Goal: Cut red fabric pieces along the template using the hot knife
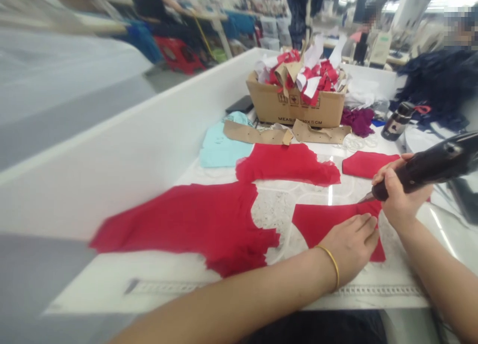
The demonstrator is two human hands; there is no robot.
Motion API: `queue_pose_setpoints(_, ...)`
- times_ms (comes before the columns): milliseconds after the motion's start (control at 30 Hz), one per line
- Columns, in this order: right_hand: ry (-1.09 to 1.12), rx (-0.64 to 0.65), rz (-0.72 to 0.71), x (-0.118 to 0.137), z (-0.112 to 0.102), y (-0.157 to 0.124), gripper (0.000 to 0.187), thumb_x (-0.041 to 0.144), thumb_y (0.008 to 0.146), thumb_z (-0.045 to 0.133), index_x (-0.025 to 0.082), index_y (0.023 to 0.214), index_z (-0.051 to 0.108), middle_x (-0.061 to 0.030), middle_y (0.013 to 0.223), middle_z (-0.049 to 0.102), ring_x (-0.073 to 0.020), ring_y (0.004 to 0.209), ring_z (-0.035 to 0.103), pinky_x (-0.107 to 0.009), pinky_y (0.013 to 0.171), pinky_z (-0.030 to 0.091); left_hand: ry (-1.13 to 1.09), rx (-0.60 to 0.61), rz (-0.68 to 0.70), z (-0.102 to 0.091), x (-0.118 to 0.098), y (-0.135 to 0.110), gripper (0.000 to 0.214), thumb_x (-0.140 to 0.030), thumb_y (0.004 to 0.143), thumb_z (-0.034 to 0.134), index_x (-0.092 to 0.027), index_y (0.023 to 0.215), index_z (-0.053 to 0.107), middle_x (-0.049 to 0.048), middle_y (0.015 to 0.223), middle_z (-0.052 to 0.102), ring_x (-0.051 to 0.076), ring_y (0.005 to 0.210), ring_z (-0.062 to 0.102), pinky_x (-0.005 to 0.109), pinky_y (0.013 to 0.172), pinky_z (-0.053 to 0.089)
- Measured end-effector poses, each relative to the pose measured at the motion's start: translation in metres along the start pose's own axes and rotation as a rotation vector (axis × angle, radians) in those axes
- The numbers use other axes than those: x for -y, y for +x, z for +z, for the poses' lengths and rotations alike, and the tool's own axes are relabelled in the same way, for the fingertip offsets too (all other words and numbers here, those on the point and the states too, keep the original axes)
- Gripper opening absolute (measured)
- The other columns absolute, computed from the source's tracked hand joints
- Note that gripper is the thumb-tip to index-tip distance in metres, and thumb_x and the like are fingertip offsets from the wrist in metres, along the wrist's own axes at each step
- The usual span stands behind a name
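We saw a large red fabric panel point(182, 229) lying on the white desk point(93, 294), then our left hand point(349, 249), open and flat, pressing down a smaller red piece point(328, 222). At the right, our right hand point(401, 194) closed around what seemed a black electric cutter point(425, 170), its blade just at that piece's edge.

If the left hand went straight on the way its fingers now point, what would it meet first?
The left hand lies on a red fabric panel, so it would slide over that cloth and probably meet the right hand holding a black cutter first; depth is hard to judge.
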State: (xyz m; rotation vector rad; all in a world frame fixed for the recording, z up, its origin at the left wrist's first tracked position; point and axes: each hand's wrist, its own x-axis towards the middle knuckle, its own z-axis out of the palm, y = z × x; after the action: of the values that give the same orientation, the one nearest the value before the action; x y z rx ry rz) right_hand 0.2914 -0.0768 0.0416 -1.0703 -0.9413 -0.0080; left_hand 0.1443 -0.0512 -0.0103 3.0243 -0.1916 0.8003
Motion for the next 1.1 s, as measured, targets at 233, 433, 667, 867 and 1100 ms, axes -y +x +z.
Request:
queue_pose_setpoints(233,0.019,-0.056,0.002,-0.009,-0.010,0.003,0.034,0.024,0.085,0.071,0.023,0.110,0.048,0.0083,0.067,0.064,-0.0134,0.053,0.062,-0.031,0.057,0.053,0.039,0.020,0.041,0.014,0.003,-0.003,0.033,-0.011,0.102,0.042,-0.005,0.126,0.064,0.0156,0.132,0.069,0.025,0.128,0.062,0.036,0.110,0.049)
queue_pose_setpoints(433,-0.007,-0.012,-0.032,-0.004,-0.011,0.002,0.027,0.022,0.089,0.067,0.023,0.110,0.050,0.0076,0.067,0.064,-0.0133,0.053,0.062,-0.030,0.055,0.052,0.013,0.003,0.039,0.017,0.003,-0.008,0.034,-0.012,0.101,0.042,-0.005,0.127,0.063,0.0156,0.134,0.068,0.026,0.130,0.062,0.036,0.111,0.049)
queue_pose_setpoints(667,-0.069,-0.007,-0.013,-0.004,-0.012,0.001,0.023,0.023,0.090,0.065,0.024,0.108,0.051,0.0076,0.066,0.063,-0.0130,0.051,0.062,-0.029,0.052,0.053,-0.080,0.106,0.023,0.014,0.002,-0.009,0.038,-0.008,0.098,0.049,-0.002,0.135,0.057,0.0212,0.140,0.062,0.027,0.137,0.056,0.039,0.117,0.043)
queue_pose_setpoints(867,-0.064,-0.042,0.001,-0.004,-0.012,0.002,0.020,0.020,0.088,0.066,0.024,0.101,0.051,0.0077,0.065,0.063,-0.0126,0.048,0.061,-0.027,0.047,0.050,-0.091,0.087,0.019,0.015,0.002,-0.010,0.042,-0.005,0.099,0.037,-0.004,0.135,0.057,0.0203,0.142,0.061,0.026,0.138,0.055,0.041,0.114,0.048)
queue_pose_setpoints(1100,-0.134,-0.107,-0.073,-0.003,-0.025,0.013,0.026,0.022,0.087,0.066,0.024,0.107,0.050,0.0083,0.065,0.060,-0.0138,0.050,0.062,-0.028,0.047,0.050,-0.147,0.097,0.017,0.011,0.004,-0.011,0.044,-0.007,0.097,0.047,-0.002,0.140,0.053,0.0210,0.144,0.059,0.028,0.141,0.051,0.040,0.119,0.042)
